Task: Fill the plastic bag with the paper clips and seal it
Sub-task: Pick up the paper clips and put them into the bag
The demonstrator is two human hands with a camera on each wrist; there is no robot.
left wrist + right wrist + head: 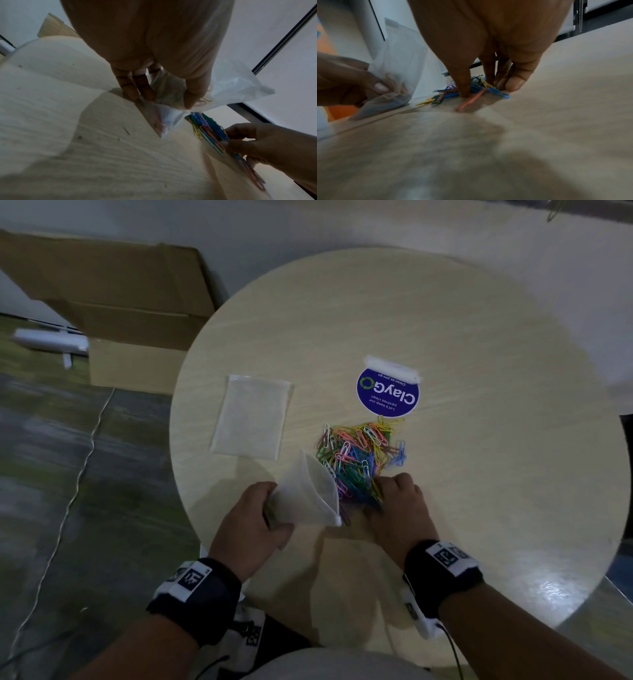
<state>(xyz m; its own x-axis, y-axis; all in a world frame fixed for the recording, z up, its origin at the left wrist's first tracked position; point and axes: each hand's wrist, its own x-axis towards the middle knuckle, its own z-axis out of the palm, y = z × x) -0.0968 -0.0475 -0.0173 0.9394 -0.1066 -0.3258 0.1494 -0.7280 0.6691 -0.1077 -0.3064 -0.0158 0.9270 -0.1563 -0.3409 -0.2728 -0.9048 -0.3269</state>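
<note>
A heap of coloured paper clips [359,446] lies on the round pale wood table [479,474]. My left hand [274,511] grips a small clear plastic bag [305,498] by its lower part, tilted with its open mouth toward the heap. In the left wrist view, the thumb and fingers of my left hand [164,97] pinch the bag [231,86]. Faint colour shows through its lower corner. My right hand [376,498] sits on the heap's near edge. In the right wrist view, its thumb and fingers [488,89] close round several clips [447,94].
A second clear bag [251,416] lies flat on the table behind my left hand. A round blue ClayGo sticker [388,392] is beyond the heap. An open cardboard box [120,302] stands on the floor to the left, beside the table's edge.
</note>
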